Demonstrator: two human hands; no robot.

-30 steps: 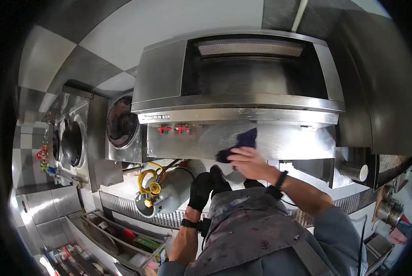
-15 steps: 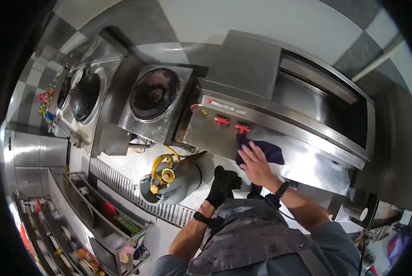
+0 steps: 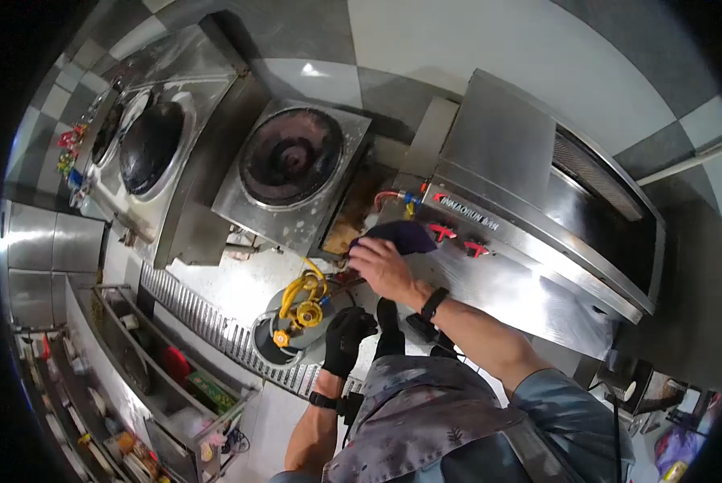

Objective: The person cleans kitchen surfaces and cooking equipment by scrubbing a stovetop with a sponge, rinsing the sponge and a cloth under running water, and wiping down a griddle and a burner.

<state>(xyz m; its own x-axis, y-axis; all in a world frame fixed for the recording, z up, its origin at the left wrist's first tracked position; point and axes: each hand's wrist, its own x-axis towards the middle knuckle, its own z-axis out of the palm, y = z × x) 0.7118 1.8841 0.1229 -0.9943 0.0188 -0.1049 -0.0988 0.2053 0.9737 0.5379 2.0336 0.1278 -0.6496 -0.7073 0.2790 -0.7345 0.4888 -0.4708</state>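
My bare right hand [image 3: 382, 268] is at the left edge of the steel griller's front panel [image 3: 522, 294], its fingers on a dark purple cloth [image 3: 407, 237]. The cloth lies bunched past the fingertips, left of two red knobs [image 3: 457, 240]. My left hand [image 3: 346, 338], in a black glove, hangs lower with fingers curled and nothing visible in them. Right beside it stands a grey gas cylinder [image 3: 275, 342] with a yellow valve [image 3: 308, 314] and yellow hose [image 3: 295, 291].
A wok burner [image 3: 291, 157] stands left of the griller, with a dark wok [image 3: 151, 149] farther left. A metal floor grate [image 3: 192, 302] runs behind the cylinder. Shelving [image 3: 147, 378] with goods stands at lower left.
My right hand has moved left with the purple cloth, from below the red knobs to the panel's left edge. My left hand has come nearer the cylinder. The view has shifted left.
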